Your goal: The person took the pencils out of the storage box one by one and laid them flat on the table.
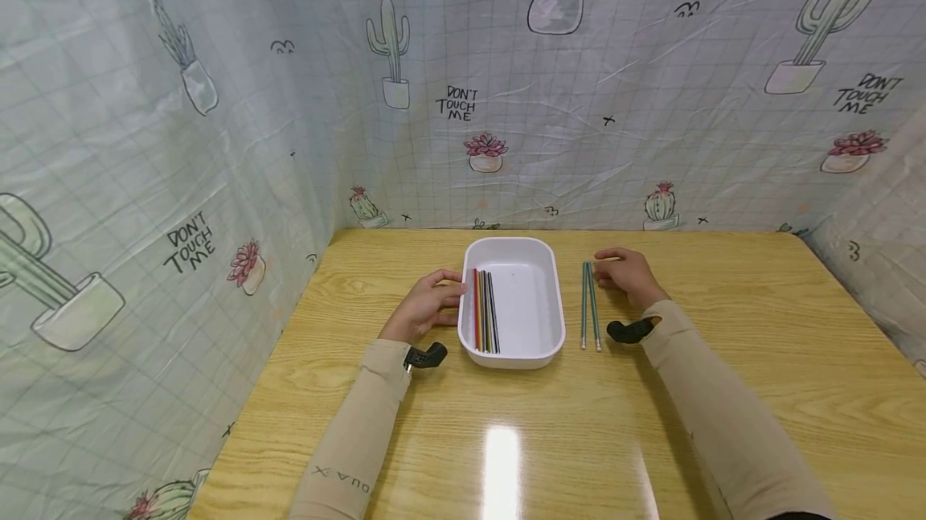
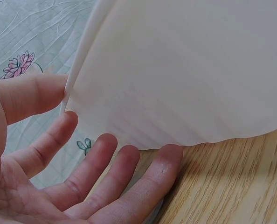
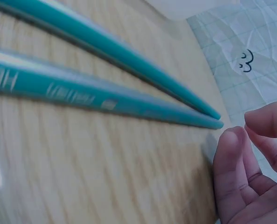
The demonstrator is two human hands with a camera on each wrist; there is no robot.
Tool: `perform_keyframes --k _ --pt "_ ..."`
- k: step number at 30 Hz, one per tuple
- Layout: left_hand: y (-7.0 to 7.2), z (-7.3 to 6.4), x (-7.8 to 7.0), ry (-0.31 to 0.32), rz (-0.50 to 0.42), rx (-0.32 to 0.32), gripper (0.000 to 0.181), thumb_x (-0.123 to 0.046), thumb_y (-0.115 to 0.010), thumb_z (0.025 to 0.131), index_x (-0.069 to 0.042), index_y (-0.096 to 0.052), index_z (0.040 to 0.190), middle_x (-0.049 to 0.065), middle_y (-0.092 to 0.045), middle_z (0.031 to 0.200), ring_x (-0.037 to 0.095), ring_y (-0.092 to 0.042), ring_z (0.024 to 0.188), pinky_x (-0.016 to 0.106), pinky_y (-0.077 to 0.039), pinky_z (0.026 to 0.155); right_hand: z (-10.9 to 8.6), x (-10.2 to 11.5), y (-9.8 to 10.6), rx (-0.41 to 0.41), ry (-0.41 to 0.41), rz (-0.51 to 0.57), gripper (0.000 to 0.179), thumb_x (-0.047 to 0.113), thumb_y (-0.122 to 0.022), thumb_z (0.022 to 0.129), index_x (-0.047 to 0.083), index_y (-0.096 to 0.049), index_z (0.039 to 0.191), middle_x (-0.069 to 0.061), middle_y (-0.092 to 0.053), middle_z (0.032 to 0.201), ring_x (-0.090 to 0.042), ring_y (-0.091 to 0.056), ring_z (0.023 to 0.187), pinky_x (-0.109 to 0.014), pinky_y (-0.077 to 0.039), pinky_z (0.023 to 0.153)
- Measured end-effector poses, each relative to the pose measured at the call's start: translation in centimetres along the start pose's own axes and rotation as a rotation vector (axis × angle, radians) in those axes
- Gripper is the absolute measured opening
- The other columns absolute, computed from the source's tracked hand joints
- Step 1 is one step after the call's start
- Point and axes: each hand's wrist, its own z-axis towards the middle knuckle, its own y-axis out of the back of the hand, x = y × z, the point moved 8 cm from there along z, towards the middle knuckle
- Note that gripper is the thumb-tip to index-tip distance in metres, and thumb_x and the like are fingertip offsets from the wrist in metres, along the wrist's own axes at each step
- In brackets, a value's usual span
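Note:
A white plastic tray (image 1: 528, 303) stands on the table. My left hand (image 1: 427, 303) holds its left side, one finger over the rim and the other fingertips (image 2: 129, 163) against the outer wall. Inside the tray, along its left wall, several pencils (image 1: 485, 311) in red, yellow and dark colours lie side by side. Two teal pencils (image 3: 143, 109) lie to the right of the tray, eraser ends toward me and far ends close together. Just right of those far ends, my right hand (image 1: 628, 275) hovers with loosely curled fingers and holds nothing.
The wooden table (image 1: 376, 440) runs back to a hanging sheet (image 1: 434, 174) printed with cacti, which also covers the left and right sides. A black wrist mount (image 1: 427, 356) sticks out from the left sleeve, another black mount (image 1: 629, 332) from the right.

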Motion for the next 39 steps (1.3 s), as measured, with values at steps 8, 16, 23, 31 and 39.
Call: perform_keyframes --k 8,16,23,31,39 --pt "0.0 0.0 0.0 -0.007 0.002 0.008 0.024 -0.011 -0.064 0.101 -0.007 -0.057 0.123 0.005 -0.067 0.105 0.017 -0.071 0.090 0.040 -0.064 0.071 -0.6 1.9 -0.5 0.032 0.025 0.005 0.048 0.024 -0.055 0.105 0.003 -0.049 0.148 -0.010 -0.062 0.113 -0.011 -0.060 0.085 -0.022 -0.057 0.073" --pt "0.0 0.0 0.0 0.003 0.007 -0.005 0.024 -0.012 -0.064 0.101 -0.007 -0.058 0.124 0.006 -0.067 0.107 0.018 -0.070 0.091 0.040 -0.064 0.072 -1.4 5.7 -2.2 0.080 0.085 0.010 0.047 0.026 -0.055 0.106 0.006 -0.049 0.148 -0.019 -0.051 0.143 -0.022 -0.062 0.110 -0.028 -0.059 0.092" --pt "0.0 0.0 -0.1 0.003 0.016 -0.012 0.023 -0.012 -0.064 0.101 -0.008 -0.058 0.124 0.007 -0.067 0.109 0.018 -0.071 0.091 0.041 -0.064 0.074 -1.9 8.2 -4.2 0.103 0.078 0.016 0.045 0.026 -0.058 0.105 0.009 -0.051 0.147 -0.017 -0.053 0.141 -0.030 -0.059 0.117 -0.030 -0.058 0.095" --pt "0.0 0.2 0.1 -0.004 0.019 0.004 0.022 -0.013 -0.064 0.102 -0.008 -0.059 0.123 0.007 -0.067 0.109 0.018 -0.071 0.092 0.040 -0.064 0.073 -2.2 11.0 -6.8 0.140 0.110 0.030 0.038 0.021 -0.058 0.105 0.009 -0.056 0.141 -0.017 -0.055 0.136 -0.033 -0.059 0.116 -0.048 -0.051 0.108" --pt "0.1 0.2 -0.1 -0.010 0.028 -0.006 0.024 -0.014 -0.063 0.102 -0.007 -0.058 0.125 0.008 -0.067 0.110 0.018 -0.070 0.092 0.040 -0.064 0.074 -2.1 12.7 -9.8 0.152 0.110 0.021 0.034 0.019 -0.061 0.102 0.010 -0.061 0.135 -0.015 -0.060 0.127 -0.035 -0.061 0.112 -0.040 -0.056 0.098"
